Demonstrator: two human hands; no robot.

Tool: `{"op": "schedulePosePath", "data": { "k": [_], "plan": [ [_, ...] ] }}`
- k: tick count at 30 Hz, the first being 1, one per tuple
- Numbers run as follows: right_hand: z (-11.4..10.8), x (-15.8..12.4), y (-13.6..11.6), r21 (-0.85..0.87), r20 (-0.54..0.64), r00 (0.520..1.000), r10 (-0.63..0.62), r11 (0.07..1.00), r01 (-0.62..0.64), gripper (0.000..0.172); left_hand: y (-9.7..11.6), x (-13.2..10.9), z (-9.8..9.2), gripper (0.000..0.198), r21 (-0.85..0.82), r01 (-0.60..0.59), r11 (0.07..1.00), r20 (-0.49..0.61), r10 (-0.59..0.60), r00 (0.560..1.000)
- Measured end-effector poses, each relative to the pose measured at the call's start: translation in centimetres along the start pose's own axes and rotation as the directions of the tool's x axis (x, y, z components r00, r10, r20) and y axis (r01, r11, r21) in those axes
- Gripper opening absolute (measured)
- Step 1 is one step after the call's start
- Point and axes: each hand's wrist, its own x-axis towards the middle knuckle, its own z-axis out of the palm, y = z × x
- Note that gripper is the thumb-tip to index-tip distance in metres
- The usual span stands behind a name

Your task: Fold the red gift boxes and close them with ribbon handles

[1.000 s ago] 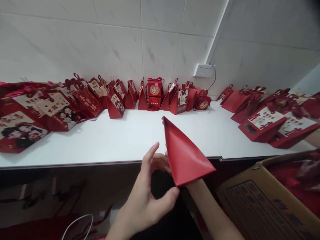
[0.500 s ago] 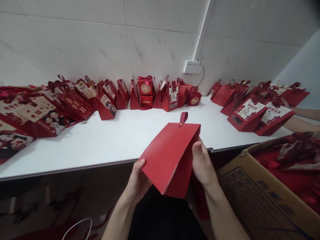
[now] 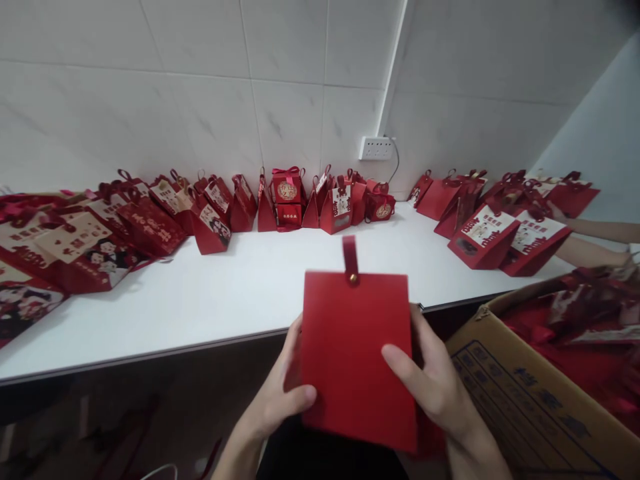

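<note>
A plain red gift box (image 3: 356, 353) with a strap loop (image 3: 351, 257) and a gold rivet is held up in front of the table's front edge, its flat panel facing me. My left hand (image 3: 281, 393) grips its left side, thumb on the panel and fingers behind. On the right side, my right hand (image 3: 433, 373) holds it with the thumb resting on the front. The far side of the box is hidden. Beyond it, a row of red gift boxes stands along the wall, among them a stacked pair with a ribbon bow (image 3: 288, 193).
A white table (image 3: 240, 287) runs along the tiled wall. Decorated boxes (image 3: 90, 253) crowd its left end, more (image 3: 485, 233) its right. A cardboard carton (image 3: 520, 393) full of red packages stands at lower right. Another person's arms (image 3: 595, 241) reach in there. A socket strip (image 3: 376, 148) is on the wall.
The gift box has turned from a slanted side view to its flat panel facing me. My right thumb has moved onto that panel. The view has tilted slightly upward.
</note>
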Motion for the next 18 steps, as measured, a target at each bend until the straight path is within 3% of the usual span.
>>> {"op": "schedulePosePath", "data": {
  "k": [3,6,9,13,16,18],
  "plan": [
    [-0.4,-1.1,0.2,-0.011,0.166,0.985,0.050,0.999,-0.049,0.042,2.0,0.6,0.1,0.074,0.142,-0.029,0.989,-0.078,0.040,0.996],
    [0.1,-1.8,0.4,-0.215,0.134,0.991,0.009,0.976,0.020,0.043,4.6,2.1,1.6,0.043,0.427,-0.053,0.902,-0.211,0.157,0.965],
    [0.6,-2.2,0.5,-0.343,0.094,0.994,-0.050,0.936,0.080,0.046,6.5,3.6,3.0,0.025,0.559,-0.109,0.822,-0.193,0.257,0.947],
    [0.6,-2.6,0.0,-0.311,0.116,0.992,-0.044,0.947,0.078,0.045,7.6,4.8,3.6,0.020,0.585,-0.157,0.795,-0.145,0.294,0.945],
    [1.8,-2.9,-0.8,-0.472,0.131,0.967,-0.219,0.844,0.255,0.065,7.5,5.4,3.5,0.015,0.676,-0.167,0.718,-0.174,0.375,0.911],
    [3.2,-3.0,-1.2,-0.537,0.262,0.882,-0.391,0.700,0.470,0.057,7.1,5.7,3.4,0.015,0.718,-0.182,0.672,-0.192,0.442,0.876]
  ]
}}
